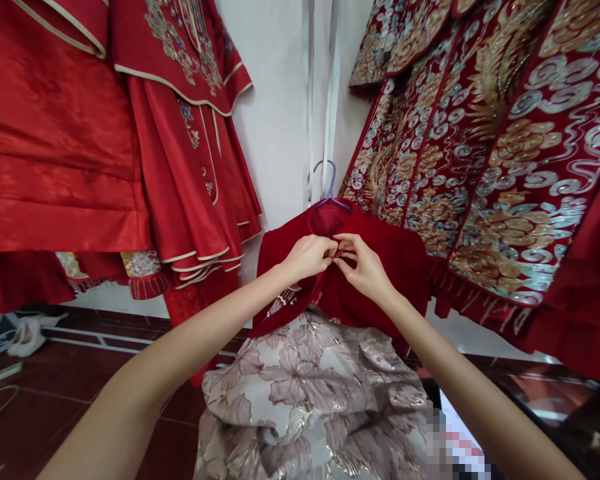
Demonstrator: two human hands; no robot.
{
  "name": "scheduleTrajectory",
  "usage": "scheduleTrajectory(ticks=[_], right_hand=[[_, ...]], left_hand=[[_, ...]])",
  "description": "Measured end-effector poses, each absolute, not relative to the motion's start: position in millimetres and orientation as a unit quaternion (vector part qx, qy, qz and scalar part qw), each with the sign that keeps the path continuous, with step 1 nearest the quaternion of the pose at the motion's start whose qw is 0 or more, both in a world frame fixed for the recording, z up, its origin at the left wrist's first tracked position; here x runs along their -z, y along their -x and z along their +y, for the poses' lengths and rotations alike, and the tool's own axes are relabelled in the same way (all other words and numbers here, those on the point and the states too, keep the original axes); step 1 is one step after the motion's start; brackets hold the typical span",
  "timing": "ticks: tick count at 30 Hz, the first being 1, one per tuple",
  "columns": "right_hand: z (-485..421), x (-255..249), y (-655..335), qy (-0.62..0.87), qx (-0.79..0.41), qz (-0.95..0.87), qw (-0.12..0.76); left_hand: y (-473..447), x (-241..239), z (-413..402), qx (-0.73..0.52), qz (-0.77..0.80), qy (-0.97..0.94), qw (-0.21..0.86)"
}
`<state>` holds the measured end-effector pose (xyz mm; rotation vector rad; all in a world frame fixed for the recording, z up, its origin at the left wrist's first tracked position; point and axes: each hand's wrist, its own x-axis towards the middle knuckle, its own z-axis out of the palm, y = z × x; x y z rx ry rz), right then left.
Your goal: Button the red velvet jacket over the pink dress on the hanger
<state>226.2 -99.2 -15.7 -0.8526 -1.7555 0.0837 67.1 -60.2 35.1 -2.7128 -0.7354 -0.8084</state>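
Observation:
A dark red short jacket (395, 260) hangs on a purple hanger (332, 177) in front of me. At its front opening, just below the neckline, my left hand (307, 257) is closed with fingertips pinching the jacket's edge. My right hand (366, 270) pinches the same spot from the other side, thumb and forefinger meeting a small red piece that looks like a fastener. The fingers partly hide it. A beaded tassel ornament (284, 299) lies on the jacket's lower left. Below the hem spreads a pale fabric (300, 383) with large flowers and a metallic sheen.
Plain red garments (65, 147) and an embroidered red jacket and skirt (193, 167) hang at left. A heavily embroidered red garment (520, 160) hangs at right. White straps (331, 87) run down the wall behind the hanger. White shoes (27, 337) sit near a floor-level rail.

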Motion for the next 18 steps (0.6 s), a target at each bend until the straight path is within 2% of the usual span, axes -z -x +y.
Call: scheduleTrajectory(ticks=[5, 8, 12, 18], right_hand=[[-97.3, 11.0, -229.1, 0.363, -0.028, -0.762, 0.536], [-97.3, 14.2, -228.6, 0.373, -0.026, -0.752, 0.543], [-108.6, 39.8, -219.1, 0.378, -0.053, -0.710, 0.591], [-126.0, 97.8, -188.9, 0.422, 0.035, -0.744, 0.517]], left_hand=[[-72.0, -31.1, -65.7, 0.261, -0.281, 0.917, 0.107], [-74.9, -24.0, -68.5, 0.296, -0.330, 0.894, 0.068], [-73.8, -10.4, -65.6, 0.371, -0.350, 0.858, -0.054], [-69.1, 9.2, -44.3, 0.420, -0.316, 0.808, -0.267]])
